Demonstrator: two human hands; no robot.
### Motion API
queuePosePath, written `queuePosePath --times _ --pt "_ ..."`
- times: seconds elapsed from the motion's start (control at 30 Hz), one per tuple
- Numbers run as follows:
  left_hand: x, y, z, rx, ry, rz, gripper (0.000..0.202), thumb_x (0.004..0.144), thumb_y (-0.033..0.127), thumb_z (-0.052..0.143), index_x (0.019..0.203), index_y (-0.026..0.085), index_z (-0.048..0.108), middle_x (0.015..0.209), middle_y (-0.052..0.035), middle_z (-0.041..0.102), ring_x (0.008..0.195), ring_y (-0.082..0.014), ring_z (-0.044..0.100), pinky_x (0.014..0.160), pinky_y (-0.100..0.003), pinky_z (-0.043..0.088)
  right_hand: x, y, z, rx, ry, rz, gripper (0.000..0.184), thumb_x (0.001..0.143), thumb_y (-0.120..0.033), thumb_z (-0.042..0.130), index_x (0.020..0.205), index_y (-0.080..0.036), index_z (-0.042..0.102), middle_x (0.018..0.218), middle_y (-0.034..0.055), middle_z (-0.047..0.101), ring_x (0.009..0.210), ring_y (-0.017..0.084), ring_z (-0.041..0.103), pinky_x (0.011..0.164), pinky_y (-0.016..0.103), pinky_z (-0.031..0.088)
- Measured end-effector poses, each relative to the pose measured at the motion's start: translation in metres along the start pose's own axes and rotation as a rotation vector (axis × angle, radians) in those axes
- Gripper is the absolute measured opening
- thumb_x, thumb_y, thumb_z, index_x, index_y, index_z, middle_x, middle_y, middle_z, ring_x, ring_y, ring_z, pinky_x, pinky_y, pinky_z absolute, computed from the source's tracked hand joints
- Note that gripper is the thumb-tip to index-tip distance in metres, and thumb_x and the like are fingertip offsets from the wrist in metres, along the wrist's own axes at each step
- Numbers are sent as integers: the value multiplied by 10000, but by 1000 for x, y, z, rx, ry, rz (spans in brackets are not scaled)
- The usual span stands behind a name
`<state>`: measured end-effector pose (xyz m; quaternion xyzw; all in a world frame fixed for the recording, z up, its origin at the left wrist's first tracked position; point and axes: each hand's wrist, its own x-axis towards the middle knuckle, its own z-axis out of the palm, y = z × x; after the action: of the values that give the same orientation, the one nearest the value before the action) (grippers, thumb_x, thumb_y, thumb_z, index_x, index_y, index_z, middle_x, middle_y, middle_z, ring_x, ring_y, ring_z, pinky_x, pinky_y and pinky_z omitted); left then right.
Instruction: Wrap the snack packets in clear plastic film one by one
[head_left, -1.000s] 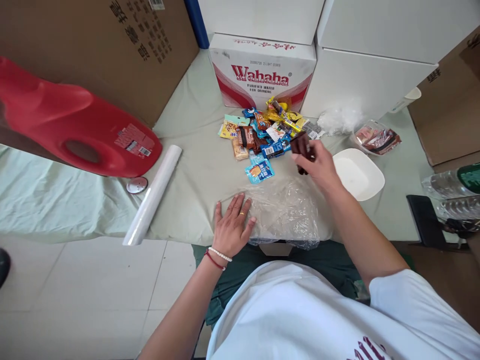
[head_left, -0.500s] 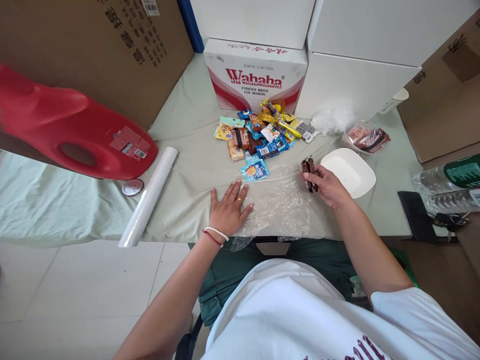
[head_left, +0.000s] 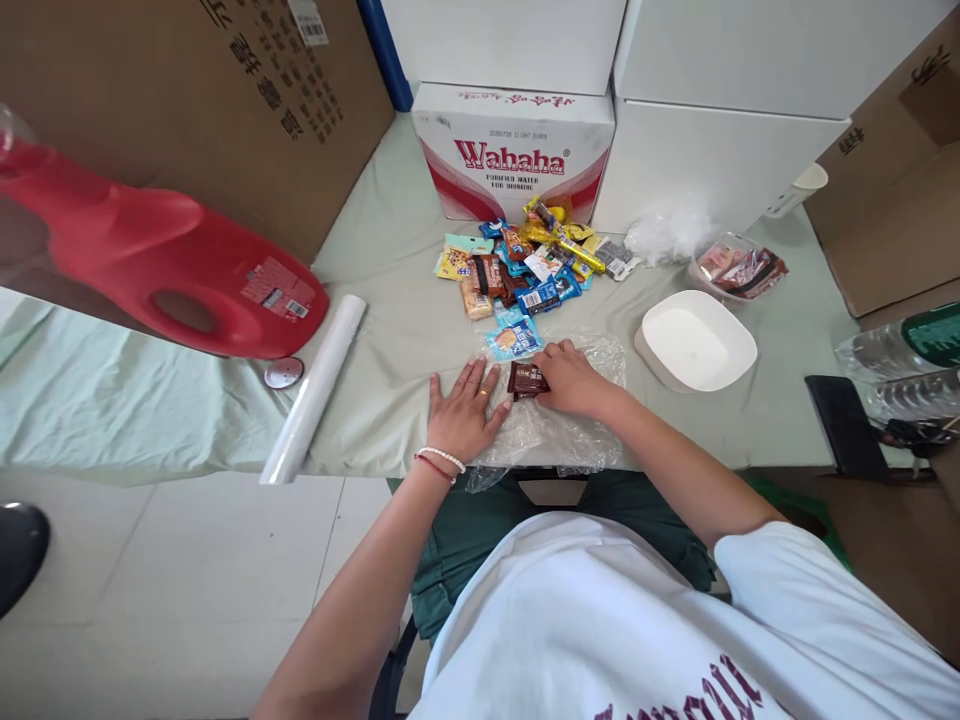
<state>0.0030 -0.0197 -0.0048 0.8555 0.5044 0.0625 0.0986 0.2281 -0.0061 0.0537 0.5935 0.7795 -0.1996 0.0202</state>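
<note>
My left hand (head_left: 466, 412) lies flat with fingers spread on the left edge of a sheet of clear plastic wrap (head_left: 571, 432) on the pale green tablecloth. My right hand (head_left: 571, 378) is closed on dark brown snack packets (head_left: 526, 380) and rests them on the wrap, right beside my left fingers. Just beyond lies a blue snack packet (head_left: 514, 339), and further back a pile of mixed wrapped snacks (head_left: 525, 262).
A white square dish (head_left: 696, 340) sits to the right, with a clear tub of snacks (head_left: 739, 266) behind it. A roll of wrap (head_left: 315, 388), a red jug (head_left: 157, 260) and a metal lid (head_left: 283, 372) lie left. A Wahaha carton (head_left: 514, 150) and boxes stand behind. Bottles (head_left: 900, 370) lie far right.
My right hand brought the brown packets from above the snack pile down and left onto the wrap beside my left hand. My left hand stayed flat on the wrap.
</note>
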Motion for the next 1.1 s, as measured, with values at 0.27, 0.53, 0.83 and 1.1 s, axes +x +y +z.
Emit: queuePosePath --times 0.27,0.53,0.83,1.1 --pt "-27 -25 -16 -181 35 204 615 904 129 377 1444 288 625 1640 -51 476 1613 -228 268 1318 -579 156 -92 39 8 410 272 -312 422 999 -443 624 1368 -239 599 1288 131 625 1209 298 556 1067 498 481" --pt "-46 -36 -24 -323 -106 296 385 922 331 528 1247 268 724 1431 -86 685 1487 -273 495 1294 -564 255 -140 39 75 431 336 -225 224 1013 -296 587 1192 -277 720 1288 131 674 1208 300 590 1019 562 533" --pt "46 -17 -26 -489 168 34 325 965 473 511 793 239 657 989 -82 772 1163 -246 664 1115 -442 477 -75 71 15 724 327 18 362 1015 -495 499 1037 -220 733 813 28 679 733 194 624 725 334 512" --pt "91 -24 -3 -362 207 -273 171 837 387 621 795 223 643 900 -98 681 994 -278 614 958 -445 523 -42 75 -15 207 619 148 351 985 -267 482 1205 -119 711 1171 189 654 1097 323 557 996 473 454"
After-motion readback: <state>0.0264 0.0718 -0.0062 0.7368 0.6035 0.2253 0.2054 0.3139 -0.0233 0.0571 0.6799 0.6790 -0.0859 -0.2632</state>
